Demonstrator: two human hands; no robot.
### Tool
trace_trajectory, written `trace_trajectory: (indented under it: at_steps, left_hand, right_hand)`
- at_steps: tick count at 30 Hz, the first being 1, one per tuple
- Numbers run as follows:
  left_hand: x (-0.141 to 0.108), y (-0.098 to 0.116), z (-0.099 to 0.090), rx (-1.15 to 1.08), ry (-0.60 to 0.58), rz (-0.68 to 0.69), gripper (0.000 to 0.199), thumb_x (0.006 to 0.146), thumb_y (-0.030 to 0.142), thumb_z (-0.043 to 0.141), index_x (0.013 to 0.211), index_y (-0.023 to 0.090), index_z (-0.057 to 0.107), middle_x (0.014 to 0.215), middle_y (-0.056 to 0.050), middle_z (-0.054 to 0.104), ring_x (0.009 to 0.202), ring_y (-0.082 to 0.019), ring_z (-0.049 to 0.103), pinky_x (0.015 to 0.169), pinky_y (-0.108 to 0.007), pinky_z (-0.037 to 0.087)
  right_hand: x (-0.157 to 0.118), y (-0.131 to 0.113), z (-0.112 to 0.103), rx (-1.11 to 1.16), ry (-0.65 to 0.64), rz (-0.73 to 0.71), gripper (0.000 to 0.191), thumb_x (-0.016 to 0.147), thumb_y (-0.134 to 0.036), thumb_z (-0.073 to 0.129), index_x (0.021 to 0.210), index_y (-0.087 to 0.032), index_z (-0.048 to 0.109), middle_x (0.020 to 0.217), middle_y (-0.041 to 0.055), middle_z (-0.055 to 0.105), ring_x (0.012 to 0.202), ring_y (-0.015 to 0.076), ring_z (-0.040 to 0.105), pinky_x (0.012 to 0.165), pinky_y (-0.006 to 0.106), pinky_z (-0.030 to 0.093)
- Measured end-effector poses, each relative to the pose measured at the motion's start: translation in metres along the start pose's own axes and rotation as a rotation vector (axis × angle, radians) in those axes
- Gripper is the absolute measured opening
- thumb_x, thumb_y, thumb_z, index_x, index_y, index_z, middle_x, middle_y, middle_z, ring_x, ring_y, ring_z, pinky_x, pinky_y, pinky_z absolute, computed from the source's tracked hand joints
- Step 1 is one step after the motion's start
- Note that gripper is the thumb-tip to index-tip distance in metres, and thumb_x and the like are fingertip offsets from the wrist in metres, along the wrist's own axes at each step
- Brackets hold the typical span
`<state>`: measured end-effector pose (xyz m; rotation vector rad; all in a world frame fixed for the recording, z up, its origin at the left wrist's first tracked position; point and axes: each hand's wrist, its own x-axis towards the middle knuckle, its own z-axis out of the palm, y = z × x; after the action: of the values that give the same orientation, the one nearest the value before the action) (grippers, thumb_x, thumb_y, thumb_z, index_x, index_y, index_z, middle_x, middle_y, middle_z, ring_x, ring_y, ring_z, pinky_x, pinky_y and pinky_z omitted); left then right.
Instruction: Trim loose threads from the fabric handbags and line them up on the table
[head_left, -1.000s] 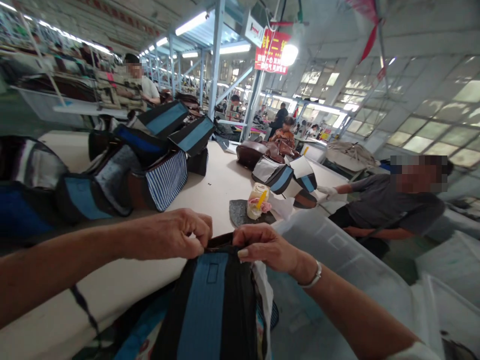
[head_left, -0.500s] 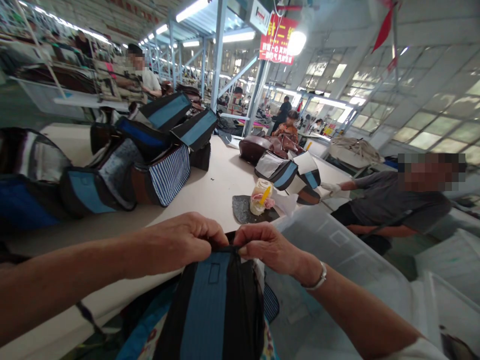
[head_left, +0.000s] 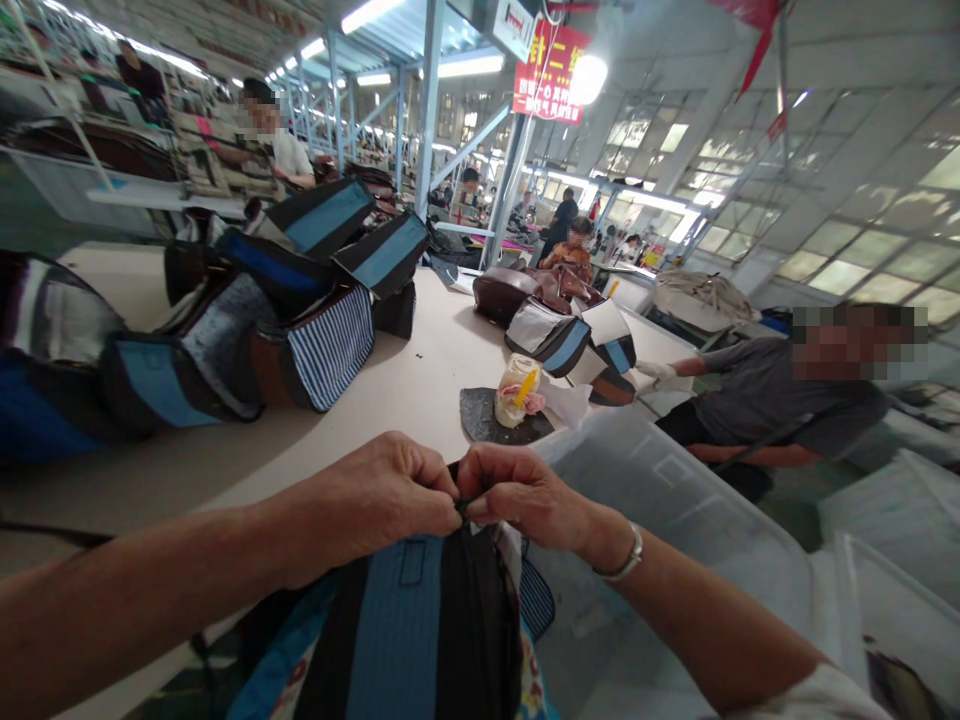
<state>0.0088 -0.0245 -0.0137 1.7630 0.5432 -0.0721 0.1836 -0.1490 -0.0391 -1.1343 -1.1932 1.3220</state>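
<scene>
A black bag piece with a blue stripe (head_left: 397, 630) hangs upright at the bottom centre, close to my body. At its top edge my left hand (head_left: 382, 500) pinches the dark rim between thumb and fingers. My right hand (head_left: 517, 495), with a bracelet at the wrist, grips the same rim just to the right. The fingertips of both hands nearly touch, and the small part between them is hidden. Beyond them on the table lies a dark grey slab (head_left: 480, 415) with a pale roll (head_left: 514, 390) and a yellow stick on it.
Several bag pieces (head_left: 330, 345) are piled on the white table (head_left: 420, 400) at the left. More brown and blue-striped bags (head_left: 555, 335) lie at its far right. A translucent bin (head_left: 660, 560) stands right of my hands; a person (head_left: 787, 400) sits beyond it.
My left hand has moved slightly right along the rim, its thumb now closer to my right hand. The view has shifted a little, and the bag piece appears slightly further left.
</scene>
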Motion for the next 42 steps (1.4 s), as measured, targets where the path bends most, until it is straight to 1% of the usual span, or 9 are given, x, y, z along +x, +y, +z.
trace_trajectory:
  at_steps: [3,8,15,20,23,28,34,37,42]
  left_hand:
    - [0.001,-0.001,0.0,-0.051,-0.01,-0.003,0.02,0.064,0.033,0.069,0.071,0.014,0.07,0.059,0.004,0.045,0.057,-0.012,0.033,0.054,-0.028,0.021]
    - [0.003,-0.001,0.0,-0.097,-0.046,0.004,0.022,0.063,0.033,0.07,0.072,0.013,0.072,0.061,0.003,0.05,0.057,-0.011,0.035,0.054,-0.027,0.022]
    - [0.0,0.005,-0.001,-0.095,-0.047,0.007,0.025,0.063,0.036,0.072,0.071,0.013,0.073,0.062,0.002,0.052,0.057,-0.011,0.037,0.054,-0.027,0.024]
    - [0.003,0.006,0.002,-0.008,0.02,0.018,0.029,0.068,0.042,0.073,0.067,0.014,0.068,0.056,0.005,0.042,0.054,-0.01,0.03,0.052,-0.027,0.019]
    - [0.006,0.002,0.002,-0.015,0.023,0.0,0.023,0.069,0.037,0.068,0.069,0.013,0.068,0.056,0.005,0.041,0.054,-0.01,0.029,0.051,-0.028,0.018]
    - [0.008,0.004,-0.002,-0.07,-0.04,0.011,0.028,0.068,0.04,0.071,0.071,0.013,0.069,0.059,0.004,0.045,0.056,-0.01,0.032,0.053,-0.027,0.019]
    - [0.012,0.003,-0.002,-0.05,0.002,-0.002,0.027,0.064,0.041,0.069,0.069,0.014,0.069,0.057,0.004,0.045,0.054,-0.011,0.032,0.052,-0.027,0.019]
    - [0.018,-0.004,0.0,-0.033,0.051,0.023,0.023,0.064,0.038,0.065,0.067,0.016,0.068,0.059,0.004,0.046,0.055,-0.011,0.033,0.053,-0.028,0.021]
    - [0.025,-0.006,0.004,0.015,0.11,0.006,0.02,0.062,0.036,0.061,0.066,0.017,0.066,0.057,0.004,0.043,0.054,-0.012,0.034,0.053,-0.027,0.022]
  right_hand:
    - [0.0,0.0,-0.002,0.026,-0.009,-0.018,0.016,0.071,-0.021,0.071,0.081,-0.013,0.062,0.072,-0.0031,0.054,0.066,0.0091,0.043,0.061,0.022,0.034]
    - [0.0,-0.001,-0.002,0.045,-0.066,0.005,0.029,0.073,-0.027,0.08,0.082,-0.015,0.056,0.07,-0.0054,0.051,0.061,0.0067,0.04,0.055,0.019,0.031]
    - [0.001,0.001,-0.007,0.015,-0.073,-0.062,0.021,0.078,-0.022,0.077,0.083,-0.013,0.059,0.072,-0.0044,0.054,0.062,0.0062,0.041,0.058,0.019,0.034]
    - [0.003,0.002,-0.007,-0.003,-0.058,-0.059,0.017,0.076,-0.02,0.073,0.085,-0.013,0.06,0.071,-0.0043,0.054,0.062,0.007,0.042,0.057,0.019,0.033]
    - [0.005,0.003,-0.008,-0.013,-0.055,-0.054,0.018,0.076,-0.021,0.074,0.084,-0.013,0.06,0.071,-0.0045,0.054,0.062,0.0069,0.042,0.057,0.019,0.032]
    - [0.004,0.005,-0.012,0.004,-0.03,-0.049,0.016,0.075,-0.021,0.073,0.083,-0.013,0.061,0.07,-0.0045,0.053,0.062,0.0069,0.042,0.059,0.02,0.033]
    - [0.003,0.002,-0.012,0.023,-0.012,-0.034,0.023,0.076,-0.028,0.075,0.086,-0.012,0.062,0.071,-0.0033,0.054,0.062,0.0075,0.043,0.058,0.02,0.034]
    - [0.003,-0.003,-0.011,-0.046,0.011,-0.011,0.027,0.076,-0.029,0.079,0.083,-0.014,0.059,0.069,-0.0047,0.051,0.06,0.0066,0.04,0.054,0.02,0.032]
    - [0.004,-0.01,-0.013,-0.372,0.104,-0.039,0.006,0.074,-0.016,0.066,0.079,-0.013,0.064,0.067,-0.003,0.056,0.062,0.0076,0.045,0.054,0.019,0.035]
